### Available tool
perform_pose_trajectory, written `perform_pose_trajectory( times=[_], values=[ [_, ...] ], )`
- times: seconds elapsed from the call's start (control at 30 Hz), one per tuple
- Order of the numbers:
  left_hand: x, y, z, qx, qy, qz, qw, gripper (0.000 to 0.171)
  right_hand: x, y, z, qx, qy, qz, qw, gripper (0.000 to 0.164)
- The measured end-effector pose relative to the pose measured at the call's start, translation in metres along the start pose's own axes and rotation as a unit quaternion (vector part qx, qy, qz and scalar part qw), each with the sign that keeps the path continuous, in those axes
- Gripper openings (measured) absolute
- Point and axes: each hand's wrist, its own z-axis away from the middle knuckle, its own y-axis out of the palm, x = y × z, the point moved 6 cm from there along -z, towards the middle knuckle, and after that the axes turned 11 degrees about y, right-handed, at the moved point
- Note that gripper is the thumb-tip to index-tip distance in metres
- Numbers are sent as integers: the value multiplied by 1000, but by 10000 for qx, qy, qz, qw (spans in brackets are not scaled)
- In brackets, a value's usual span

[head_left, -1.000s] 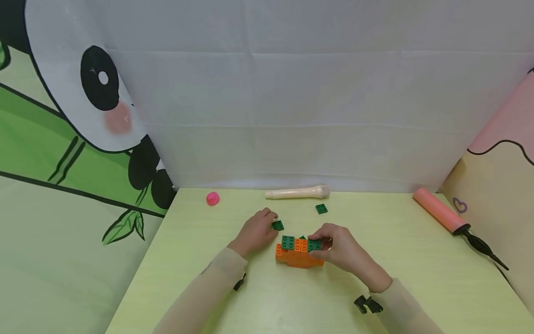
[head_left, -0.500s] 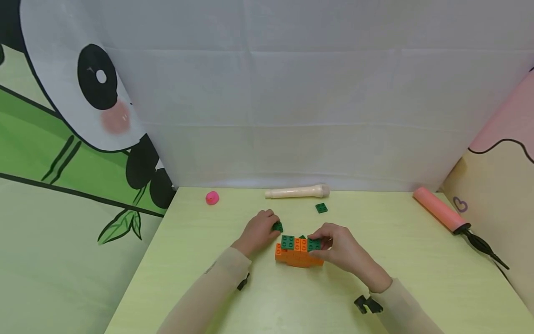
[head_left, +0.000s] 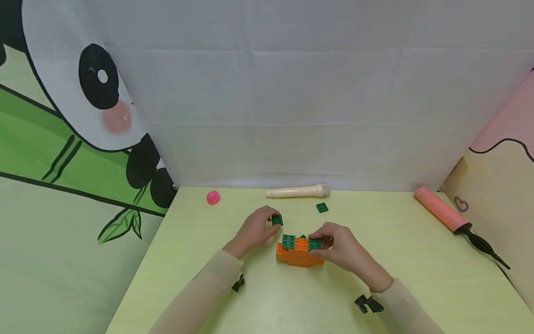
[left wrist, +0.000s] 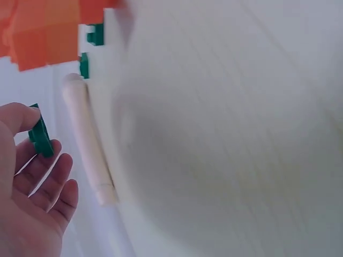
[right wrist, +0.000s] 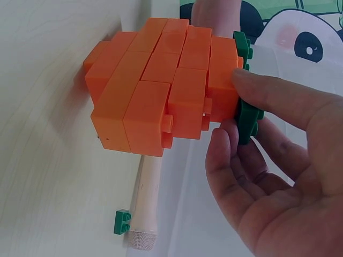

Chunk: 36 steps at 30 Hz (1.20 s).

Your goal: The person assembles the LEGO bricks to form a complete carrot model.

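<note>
An orange toy-brick build stands on the table in the middle of the head view, widening in steps in the right wrist view. A green brick sits on its top left, and part of another green piece shows behind. My right hand pinches a green brick on the build's top right end, thumb on the near side. Just behind and left of the build, my left hand holds a thin green brick between thumb and fingers, raised off the table in the left wrist view.
A loose green brick lies behind the build, close to a cream toy microphone along the back edge. A small pink toy sits back left. Far right lies a pink hand pump with a black handle.
My left hand first closed its fingers over the green brick on the table, then lifted it slightly up and back. My right hand has stayed at the build's right end.
</note>
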Motion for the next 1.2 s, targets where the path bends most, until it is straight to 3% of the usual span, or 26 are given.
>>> perform_pose_trajectory(
  times=[0.3, 0.63, 0.93, 1.2],
  values=[
    [-46, -17, 6, -527, 806, 924, 9911, 22, -1, -2, 0, -53, -1, 64, 10000, 30],
    [-88, -16, 14, -380, 1487, 1247, 9803, 22, -2, -2, 0, -52, -96, 43, 9999, 30],
    [-100, -12, 17, -309, 1935, 1127, 9741, 22, -4, -2, -1, -77, -115, 65, 9999, 29],
    [-102, -7, 19, -226, 2027, 1021, 9736, 24, -5, -1, -2, -70, -202, 42, 9998, 28]
  ],
)
